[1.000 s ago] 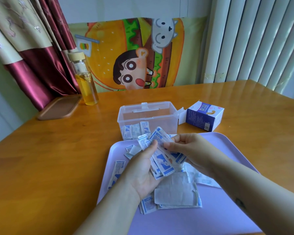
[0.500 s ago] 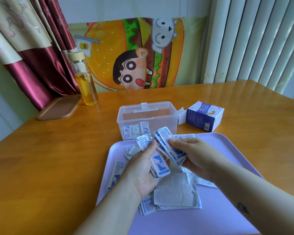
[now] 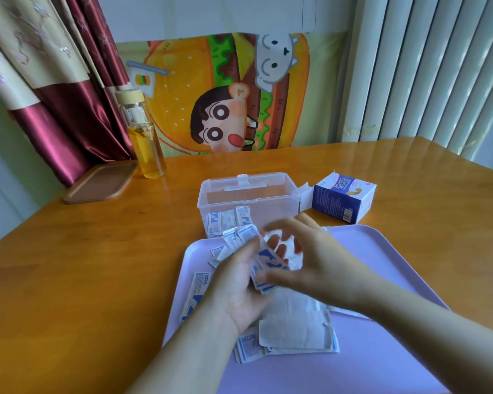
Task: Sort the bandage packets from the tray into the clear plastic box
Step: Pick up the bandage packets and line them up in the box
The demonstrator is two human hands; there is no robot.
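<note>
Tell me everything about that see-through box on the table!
The clear plastic box is rectangular, see-through, open on top, with a small clip on its far rim. It stands upright on the wooden table, just beyond the purple tray. A few blue-and-white bandage packets stand inside against its near wall, left side.

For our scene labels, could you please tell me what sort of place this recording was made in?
Probably a room in a home: a wooden table, draped maroon curtains beside it, and a cartoon burger picture against the wall behind the table.
</note>
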